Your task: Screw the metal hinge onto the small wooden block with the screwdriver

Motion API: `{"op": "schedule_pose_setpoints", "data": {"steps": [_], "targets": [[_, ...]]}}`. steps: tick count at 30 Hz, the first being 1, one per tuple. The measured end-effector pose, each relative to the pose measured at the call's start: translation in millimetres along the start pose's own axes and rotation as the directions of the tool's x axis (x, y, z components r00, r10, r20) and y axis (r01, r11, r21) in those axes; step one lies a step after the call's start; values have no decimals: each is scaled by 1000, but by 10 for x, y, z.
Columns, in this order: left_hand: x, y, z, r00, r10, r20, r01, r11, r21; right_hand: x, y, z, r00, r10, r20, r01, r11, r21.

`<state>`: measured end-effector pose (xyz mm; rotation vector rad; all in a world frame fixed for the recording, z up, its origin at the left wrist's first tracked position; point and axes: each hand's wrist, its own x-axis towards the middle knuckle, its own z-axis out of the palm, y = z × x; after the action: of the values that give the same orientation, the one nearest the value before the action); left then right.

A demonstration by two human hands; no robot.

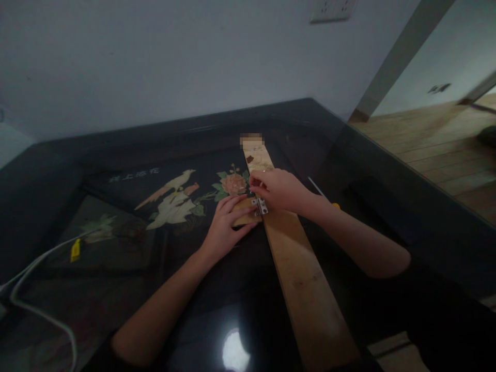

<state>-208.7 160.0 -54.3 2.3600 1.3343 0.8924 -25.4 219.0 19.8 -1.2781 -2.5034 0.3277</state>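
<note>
A long wooden plank point(306, 279) lies across the dark table, running away from me. Against its left edge sits a short piece of wood point(245, 219), and a silver hinge point(260, 206) with holes bridges the two. My left hand point(227, 225) grips the short piece, thumb along the near side and fingers over the far side, with a fingertip at the hinge. Just beyond the hinge, my right hand point(277, 188) is closed in a pinch above the plank. What sits between those fingertips is too small to make out. A screwdriver point(316, 186) with a yellow handle lies partly hidden behind my right forearm.
The glossy black tabletop point(186, 294) carries a bird-and-flower picture. A white cable point(42, 318) with a yellow tag point(75, 250) runs along the left. Behind the table stands a wall with a socket plate point(332, 9); wooden floor point(434, 139) shows at right.
</note>
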Motion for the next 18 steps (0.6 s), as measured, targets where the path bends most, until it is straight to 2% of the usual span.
{"op": "schedule_pose_setpoints", "data": {"steps": [2,3,5,7,8,10,12,14,16,18], "targets": [[1,3,-2,1000,-4,-1,4,1000,0,29,24,-14,999,33,-28,-24,958,285],[3,5,-4,1000,-5,1,5,1000,0,40,33,-24,998,54,-7,-46,900,434],[6,11,-9,1000,-8,7,8,1000,1,53,42,-52,994,86,75,-114,722,683],[9,17,-12,1000,-13,11,13,1000,1,51,45,-87,987,91,136,-163,542,825],[10,19,-13,1000,-15,12,15,1000,1,46,45,-103,985,93,144,-171,482,860],[9,18,-13,1000,-17,14,17,1000,1,34,44,-127,984,113,140,-176,429,886],[7,13,-11,1000,-14,8,14,1000,1,25,44,-131,977,135,163,-207,437,876],[4,7,-6,1000,-10,-1,10,1000,2,22,47,-121,971,138,197,-240,482,843],[2,2,-1,1000,-7,-6,7,1000,7,23,51,-107,966,100,237,-251,574,780],[3,0,3,1000,-10,-12,11,1000,12,23,54,-97,957,19,289,-216,714,666]]}}
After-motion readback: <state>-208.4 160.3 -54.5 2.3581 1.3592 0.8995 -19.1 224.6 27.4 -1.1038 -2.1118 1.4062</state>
